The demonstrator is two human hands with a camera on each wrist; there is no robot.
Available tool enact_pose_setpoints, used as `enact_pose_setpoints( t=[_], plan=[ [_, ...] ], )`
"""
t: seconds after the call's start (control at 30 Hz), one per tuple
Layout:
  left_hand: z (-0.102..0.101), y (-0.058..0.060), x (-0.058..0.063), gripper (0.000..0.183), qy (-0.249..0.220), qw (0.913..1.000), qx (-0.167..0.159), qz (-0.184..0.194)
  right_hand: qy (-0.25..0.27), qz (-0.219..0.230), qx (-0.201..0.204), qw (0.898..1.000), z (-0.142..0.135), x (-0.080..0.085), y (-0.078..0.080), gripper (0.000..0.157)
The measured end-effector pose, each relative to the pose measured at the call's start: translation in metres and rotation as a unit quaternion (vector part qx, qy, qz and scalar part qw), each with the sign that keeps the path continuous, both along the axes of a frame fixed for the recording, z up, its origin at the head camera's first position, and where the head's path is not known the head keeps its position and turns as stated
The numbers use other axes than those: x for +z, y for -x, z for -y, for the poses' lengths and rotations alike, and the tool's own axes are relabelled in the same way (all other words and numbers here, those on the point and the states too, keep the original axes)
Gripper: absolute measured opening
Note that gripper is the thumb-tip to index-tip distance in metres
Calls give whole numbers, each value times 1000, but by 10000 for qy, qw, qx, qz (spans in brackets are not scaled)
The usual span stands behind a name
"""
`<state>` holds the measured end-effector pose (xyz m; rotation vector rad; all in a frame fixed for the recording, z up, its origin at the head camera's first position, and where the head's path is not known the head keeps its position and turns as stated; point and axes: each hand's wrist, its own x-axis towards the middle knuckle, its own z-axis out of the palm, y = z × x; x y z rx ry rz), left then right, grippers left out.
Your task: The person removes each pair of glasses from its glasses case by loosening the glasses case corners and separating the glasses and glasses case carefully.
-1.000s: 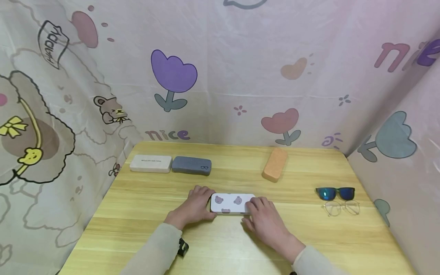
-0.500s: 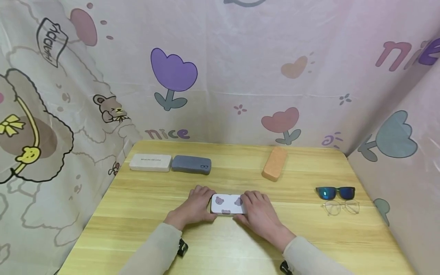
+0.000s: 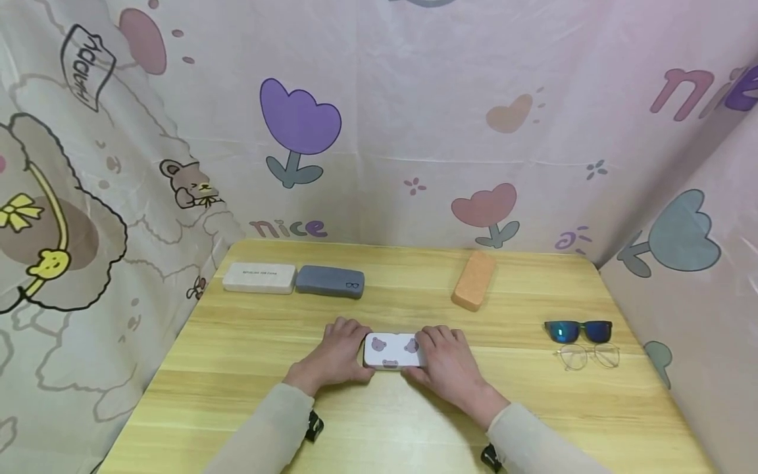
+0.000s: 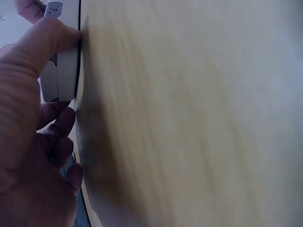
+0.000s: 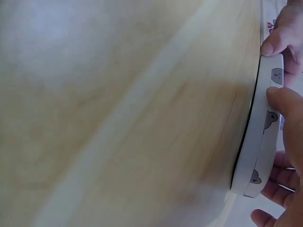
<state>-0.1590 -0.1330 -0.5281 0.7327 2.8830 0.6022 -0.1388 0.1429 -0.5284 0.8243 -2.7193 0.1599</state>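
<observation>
We've got a wood-grain surface (image 3: pixel 391 428), and on it our left hand (image 3: pixel 339 354) grips one end of a white case (image 3: pixel 393 359) while our right hand (image 3: pixel 450 361) holds the other, so it's lying right between them, little bears (image 3: pixel 378 344) facing up.

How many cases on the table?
4: bear-print case between left hand and right hand; white case, back left; blue-grey case just right of it; orange case, back, right of centre.

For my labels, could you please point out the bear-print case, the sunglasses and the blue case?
Bear-print case (image 3: pixel 394 349), head view: its white top.
Sunglasses (image 3: pixel 566 332), head view: the lens at picture left.
Blue case (image 3: pixel 328 279), head view: middle of its top.
</observation>
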Motion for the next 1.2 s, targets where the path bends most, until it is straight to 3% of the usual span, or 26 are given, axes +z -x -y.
enact_pose_setpoints(
  t=[0.57,1.2],
  plan=[
    [-4,3,-1,72,361,9992,-89,-175,149,-25,117,9998,-4,-2,4,66],
    [-1,5,-1,73,197,9997,-90,-114,110,164,207,9996,-5,1,12,67]
  ],
)
